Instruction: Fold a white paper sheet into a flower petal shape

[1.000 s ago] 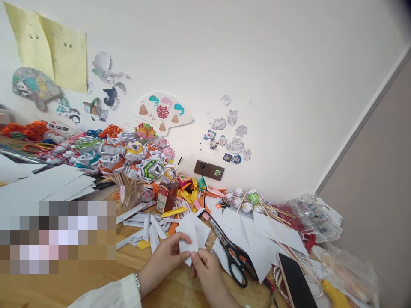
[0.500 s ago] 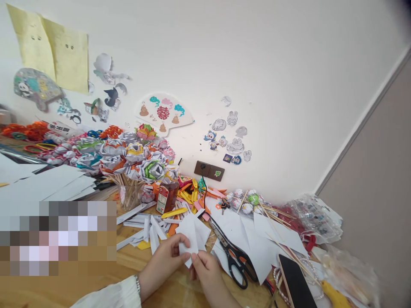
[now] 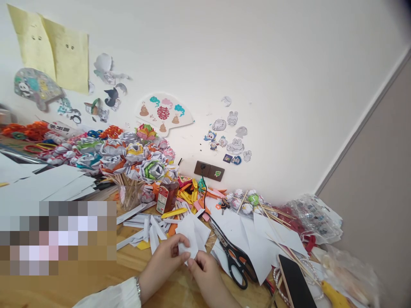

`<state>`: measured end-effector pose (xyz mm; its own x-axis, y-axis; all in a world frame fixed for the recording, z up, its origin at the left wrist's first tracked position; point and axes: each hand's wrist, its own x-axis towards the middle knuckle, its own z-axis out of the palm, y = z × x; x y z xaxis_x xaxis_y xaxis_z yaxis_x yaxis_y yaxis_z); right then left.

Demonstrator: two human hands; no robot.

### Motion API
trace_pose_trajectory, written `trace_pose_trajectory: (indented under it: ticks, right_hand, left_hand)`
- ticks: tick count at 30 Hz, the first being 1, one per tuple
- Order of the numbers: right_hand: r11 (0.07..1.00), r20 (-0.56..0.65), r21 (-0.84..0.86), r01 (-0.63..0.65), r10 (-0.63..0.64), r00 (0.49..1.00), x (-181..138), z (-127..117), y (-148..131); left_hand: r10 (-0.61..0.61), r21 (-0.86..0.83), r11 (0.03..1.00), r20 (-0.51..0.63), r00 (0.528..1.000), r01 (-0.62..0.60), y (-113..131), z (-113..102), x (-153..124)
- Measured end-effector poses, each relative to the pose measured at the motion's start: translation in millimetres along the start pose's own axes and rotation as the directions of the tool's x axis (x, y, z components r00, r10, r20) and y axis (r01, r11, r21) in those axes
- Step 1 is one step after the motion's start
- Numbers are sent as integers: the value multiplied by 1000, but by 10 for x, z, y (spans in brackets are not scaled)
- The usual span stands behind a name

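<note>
Between my two hands is a small white piece of folded paper (image 3: 192,248). My left hand (image 3: 170,256) closes on its left side with thumb and curled index finger. At the lower right edge, my right hand (image 3: 207,271) pinches the same paper, its thumb and bent index finger close to the left thumb. Right-hand fingers under the paper are partly hidden. Black-handled scissors (image 3: 236,261) lie just right of my right hand, partly on white paper sheets (image 3: 261,246). Folded white paper strips (image 3: 144,231) are scattered beyond my left hand.
Paper flowers (image 3: 128,154) crowd the back left. A cup of wooden sticks (image 3: 130,192) and a small reddish-brown bottle (image 3: 167,197) stand in front of them. A phone (image 3: 297,282) and bead strings (image 3: 282,288) lie at right. A cord (image 3: 204,192) hangs from the wall socket (image 3: 209,170).
My right thumb has shifted slightly down and left at the paper's lower edge, and its index finger is more bent. The left hand has hardly moved.
</note>
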<state>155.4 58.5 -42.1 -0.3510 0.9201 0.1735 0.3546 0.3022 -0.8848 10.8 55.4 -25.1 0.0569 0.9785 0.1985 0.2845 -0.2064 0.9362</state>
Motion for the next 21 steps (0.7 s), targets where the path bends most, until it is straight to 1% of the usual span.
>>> trace_pose_trajectory:
  ticks: [5,8,10,11,12,14,15,16,17,19,21]
  right_hand:
    - [999,-38,-44,3,-5,999,8,-7,29]
    - [998,13,-61,15,-14,1000,-7,-38,-13]
    - [995,59,-96,22,-16,998,-22,-59,-48]
    - [992,75,-123,33,-24,997,-29,-65,-59]
    - [988,82,-149,49,-37,996,-33,-68,-63]
    - [982,75,-174,76,-64,995,-34,-67,-51]
    - [983,63,-163,79,-69,996,-30,-64,-38]
    - [988,51,-135,70,-64,997,-25,-62,-23]
    - [994,43,-96,56,-52,998,-18,-60,-8]
    - [999,38,-34,35,-34,999,-6,-61,16]
    - [998,26,-43,55,-54,998,4,-66,31]
  left_hand:
    - [2,-16,1000,-4,1000,-2,-49,-18,38]
    - [26,-16,1000,-88,996,-27,-42,-100,68]
    - [90,79,994,-154,984,-78,2,-179,67]
    - [152,157,979,-159,975,-127,32,-217,59]
    - [228,244,951,-127,965,-192,64,-250,47]
    - [366,394,853,21,930,-344,121,-294,22]
    - [403,445,799,102,910,-404,142,-303,12]
    - [419,482,758,159,894,-440,158,-306,5]
    - [420,505,734,188,888,-454,167,-303,2]
    - [407,519,737,170,898,-432,174,-289,5]
    - [373,495,780,125,920,-383,175,-272,10]
